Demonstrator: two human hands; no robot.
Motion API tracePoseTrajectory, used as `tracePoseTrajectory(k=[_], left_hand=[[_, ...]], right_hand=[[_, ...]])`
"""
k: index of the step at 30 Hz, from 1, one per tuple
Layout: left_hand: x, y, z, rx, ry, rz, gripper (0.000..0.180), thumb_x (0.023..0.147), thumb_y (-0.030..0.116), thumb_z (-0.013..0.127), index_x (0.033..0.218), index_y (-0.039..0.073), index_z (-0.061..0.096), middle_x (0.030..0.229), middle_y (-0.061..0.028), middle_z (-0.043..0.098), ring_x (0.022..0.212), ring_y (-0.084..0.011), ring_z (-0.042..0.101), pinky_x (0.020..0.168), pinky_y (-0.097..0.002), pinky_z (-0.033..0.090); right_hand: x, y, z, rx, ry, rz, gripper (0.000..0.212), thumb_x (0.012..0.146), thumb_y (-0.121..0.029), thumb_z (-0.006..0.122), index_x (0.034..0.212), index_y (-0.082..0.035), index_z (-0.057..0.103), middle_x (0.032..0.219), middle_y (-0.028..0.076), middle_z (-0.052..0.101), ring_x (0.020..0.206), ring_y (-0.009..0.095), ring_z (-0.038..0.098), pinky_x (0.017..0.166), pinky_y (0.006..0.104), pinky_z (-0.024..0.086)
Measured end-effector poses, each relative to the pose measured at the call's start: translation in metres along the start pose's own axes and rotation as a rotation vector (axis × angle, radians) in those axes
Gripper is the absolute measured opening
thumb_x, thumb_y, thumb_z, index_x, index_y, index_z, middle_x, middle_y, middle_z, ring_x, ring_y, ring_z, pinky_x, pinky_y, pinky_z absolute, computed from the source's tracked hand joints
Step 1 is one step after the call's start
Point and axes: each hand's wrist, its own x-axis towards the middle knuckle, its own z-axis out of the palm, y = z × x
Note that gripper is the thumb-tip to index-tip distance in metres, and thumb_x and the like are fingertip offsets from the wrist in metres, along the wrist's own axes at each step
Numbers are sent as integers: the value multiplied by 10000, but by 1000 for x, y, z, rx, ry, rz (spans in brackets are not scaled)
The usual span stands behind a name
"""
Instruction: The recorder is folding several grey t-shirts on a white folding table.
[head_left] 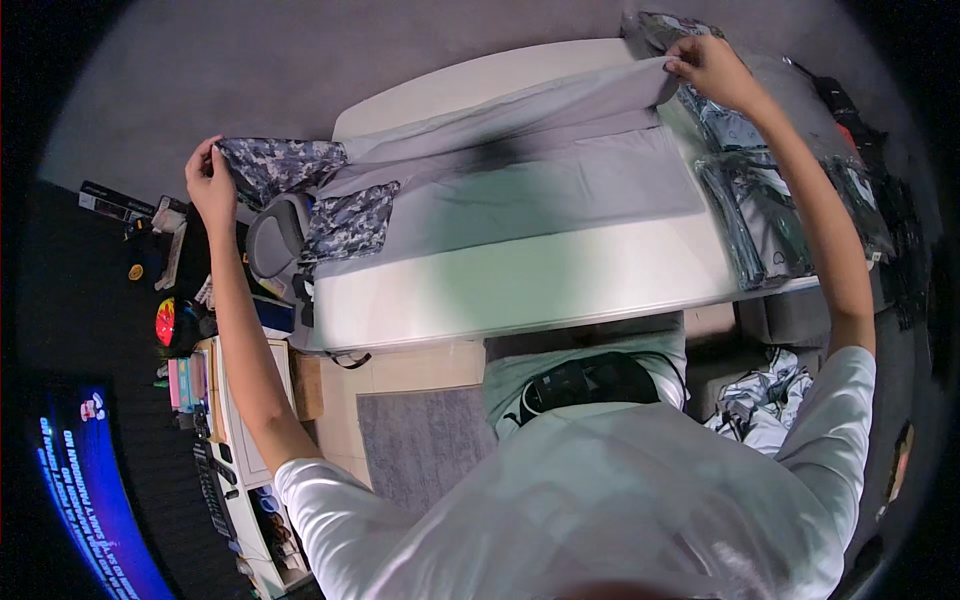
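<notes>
A grey shirt (630, 175) with camouflage-patterned sleeves lies stretched across a white table (500, 300). At the left, my left hand (212, 188) pinches the end of the upper camouflage sleeve (285, 165), lifted past the table's edge. The other camouflage sleeve (350, 222) rests flat on the cloth nearer to me. Far to the right, my right hand (708, 72) grips the far corner of the shirt's grey hem and holds it raised. Between my hands the upper layer hangs in a long fold. A dark, blurred patch lies over the shirt's middle.
Clear plastic packs of folded clothes (765, 215) are stacked at the table's right end. A grey rounded chair back (275, 240) stands by the left end. White and black crumpled cloth (765, 395) lies lower right. A lit blue screen (90, 490) is at lower left.
</notes>
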Motion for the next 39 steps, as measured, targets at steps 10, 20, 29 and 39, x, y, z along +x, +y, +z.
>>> tracePoseTrajectory(k=[10,20,29,39], left_hand=[[-64,-3,-10,-77,-95,-128,177,965,113,564,1071,36,683,1051,-76,623,892,-152,583,831,-293,463],[-141,32,-40,240,-498,-194,349,804,60,559,1143,84,639,1100,-187,590,976,-338,609,888,-407,482],[-199,-34,-18,104,-537,-829,724,948,582,475,1206,-82,607,1165,-264,652,1144,-341,615,993,-369,428],[-212,-22,3,417,-337,-605,498,877,482,613,1062,20,646,1124,-243,649,1149,-350,576,1010,-401,384]], right_hand=[[-63,-9,16,-241,-251,-223,178,732,-37,692,906,-18,727,844,145,715,803,329,665,781,400,511],[-45,-46,57,-380,-573,-96,208,735,-181,767,853,-12,739,934,196,715,918,345,681,828,402,529],[29,10,166,-259,-164,-252,526,980,-455,460,1219,-12,615,1237,230,613,1103,393,593,1001,427,442],[13,3,197,-463,2,-149,459,972,-460,462,1275,-141,595,1337,78,567,1221,307,524,989,481,455]])
